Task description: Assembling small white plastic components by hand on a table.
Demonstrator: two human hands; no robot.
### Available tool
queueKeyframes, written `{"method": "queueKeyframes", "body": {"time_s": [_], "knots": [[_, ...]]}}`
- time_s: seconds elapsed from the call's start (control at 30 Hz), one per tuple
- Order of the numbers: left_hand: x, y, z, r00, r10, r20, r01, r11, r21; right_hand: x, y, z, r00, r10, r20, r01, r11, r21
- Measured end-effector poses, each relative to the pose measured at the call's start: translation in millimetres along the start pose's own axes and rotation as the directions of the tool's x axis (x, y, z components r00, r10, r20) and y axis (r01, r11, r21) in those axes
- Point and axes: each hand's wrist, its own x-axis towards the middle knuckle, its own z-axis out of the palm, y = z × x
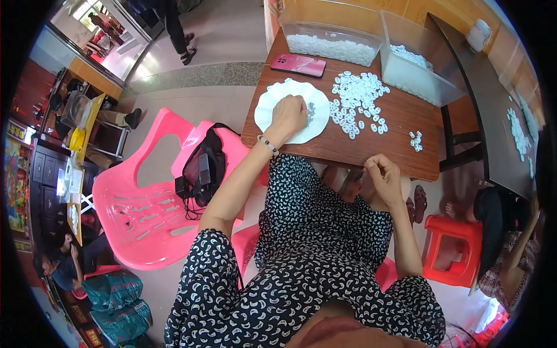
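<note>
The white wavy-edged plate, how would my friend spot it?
Find the brown wooden table. At its left end, next to the pink rectangular phone, is the white wavy-edged plate, under the left hand. Unlike the phone, it's round and frilly.

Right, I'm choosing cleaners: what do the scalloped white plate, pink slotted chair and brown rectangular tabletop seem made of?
The scalloped white plate looks smooth, perhaps plastic or ceramic; its pale surface leaves that open. The pink slotted chair is probably glossy moulded plastic, given its seamless curves and highlights. The brown rectangular tabletop shows streaked grain, suggesting satin wood or laminate.
</note>
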Motion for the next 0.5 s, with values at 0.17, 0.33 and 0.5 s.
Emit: {"method": "queueKeyframes", "body": {"time_s": [0.17, 0.33, 0.5], "knots": [[2.2, 7.9, -5.0, 0.996, -0.09, -0.004, 0.088, 0.984, -0.157, 3.7, 1.0, 1.0, 0.999, -0.036, 0.032, 0.034, 0.999, 0.034], [-1.5, 8.1, -8.9, 0.988, -0.114, -0.1, 0.077, 0.946, -0.316, 14.3, -16.9, 11.1, 0.999, 0.03, 0.044, -0.036, 0.99, 0.134], [-2.6, -3.5, -6.1, 0.984, -0.172, 0.054, 0.172, 0.811, -0.559, 40.2, -33.3, 31.5, 0.995, 0.033, 0.092, -0.048, 0.986, 0.161]]}}
